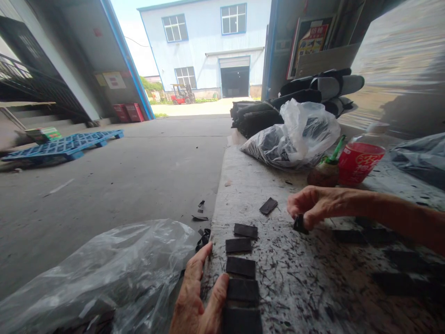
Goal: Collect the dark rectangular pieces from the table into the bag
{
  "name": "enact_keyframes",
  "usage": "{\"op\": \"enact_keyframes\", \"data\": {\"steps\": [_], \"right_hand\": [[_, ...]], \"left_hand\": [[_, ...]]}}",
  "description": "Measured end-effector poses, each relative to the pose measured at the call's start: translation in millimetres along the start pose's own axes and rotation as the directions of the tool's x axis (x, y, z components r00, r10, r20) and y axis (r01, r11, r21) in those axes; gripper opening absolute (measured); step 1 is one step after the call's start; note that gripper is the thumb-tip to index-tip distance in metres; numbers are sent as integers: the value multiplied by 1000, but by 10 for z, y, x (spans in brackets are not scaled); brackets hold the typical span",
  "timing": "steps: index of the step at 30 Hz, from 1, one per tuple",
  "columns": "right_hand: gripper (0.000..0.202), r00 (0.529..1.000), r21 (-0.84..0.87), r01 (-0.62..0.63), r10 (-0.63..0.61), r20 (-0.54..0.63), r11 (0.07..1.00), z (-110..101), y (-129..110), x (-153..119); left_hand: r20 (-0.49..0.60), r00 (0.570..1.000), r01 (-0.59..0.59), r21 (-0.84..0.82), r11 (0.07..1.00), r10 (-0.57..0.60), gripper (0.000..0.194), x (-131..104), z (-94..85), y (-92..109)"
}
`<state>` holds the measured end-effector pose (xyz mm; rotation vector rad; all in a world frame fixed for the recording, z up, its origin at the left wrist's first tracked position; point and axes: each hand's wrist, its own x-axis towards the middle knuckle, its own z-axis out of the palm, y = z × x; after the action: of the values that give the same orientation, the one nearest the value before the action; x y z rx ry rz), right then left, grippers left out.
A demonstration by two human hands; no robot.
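Black piece [300,224] pinched in right hand [314,204], grip narrow, right of centre; left hand [198,297] spread wide, bottom centre.

Black pieces [240,266]: matt, cloth-like
Tabletop [238,181]: smooth, faint sheen
Clear bag [132,255]: thin glossy plastic, crumpled
White bag [304,127]: translucent plastic, shiny, wrinkled
Bottle [359,160]: smooth plastic
Pallet [71,146]: rigid blue plastic
Floor [156,176]: matt, concrete-like

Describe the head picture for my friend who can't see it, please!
A person's right hand pinches a small black piece over a table. The left hand is at the table's edge, beside a row of flat black pieces.
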<state>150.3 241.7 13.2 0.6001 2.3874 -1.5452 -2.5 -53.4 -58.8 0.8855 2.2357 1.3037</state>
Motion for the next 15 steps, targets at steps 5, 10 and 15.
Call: {"op": "enact_keyframes", "data": {"steps": [5, 10, 15], "right_hand": [[30, 999, 95, 41, -38, -27, 995, -132, -59, -71], [32, 997, 84, 52, -47, -60, 995, -160, -35, -80], [26, 987, 150, -5, 29, -159, 989, -26, -14, -307]], "left_hand": [[38, 996, -86, 78, 993, 83, 50, 22, -58, -158], [-101, 903, -354, 377, 856, 418, 33, 205, -158, 140], [170, 861, -497, 488, 718, 480, 24, 716, 144, 814]]}}
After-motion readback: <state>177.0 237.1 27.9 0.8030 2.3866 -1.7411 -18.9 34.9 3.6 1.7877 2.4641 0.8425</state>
